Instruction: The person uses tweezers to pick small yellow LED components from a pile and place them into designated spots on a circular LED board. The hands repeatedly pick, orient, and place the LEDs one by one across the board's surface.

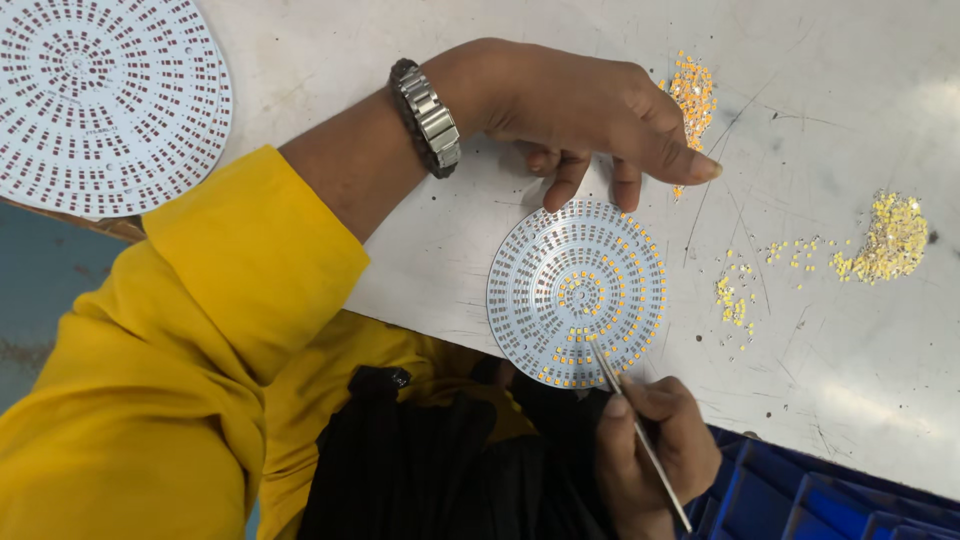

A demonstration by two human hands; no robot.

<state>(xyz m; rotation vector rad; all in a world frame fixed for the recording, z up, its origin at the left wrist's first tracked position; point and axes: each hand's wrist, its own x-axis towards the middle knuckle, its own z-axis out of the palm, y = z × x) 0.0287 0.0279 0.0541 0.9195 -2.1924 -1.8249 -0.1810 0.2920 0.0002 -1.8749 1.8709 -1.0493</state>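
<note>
Round white circuit board (577, 292) looks partly populated with yellow chips; right hand (655, 450) fingers pinch metal tweezers (640, 440), left hand (590, 110) fingers spread, steadying it.

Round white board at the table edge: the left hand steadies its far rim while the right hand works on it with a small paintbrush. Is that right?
Not quite. The head view shows the right hand holding thin metal tweezers, not a paintbrush, with the tips on the round white board. The rest holds: the left hand has its fingertips on the board's far rim.
</note>
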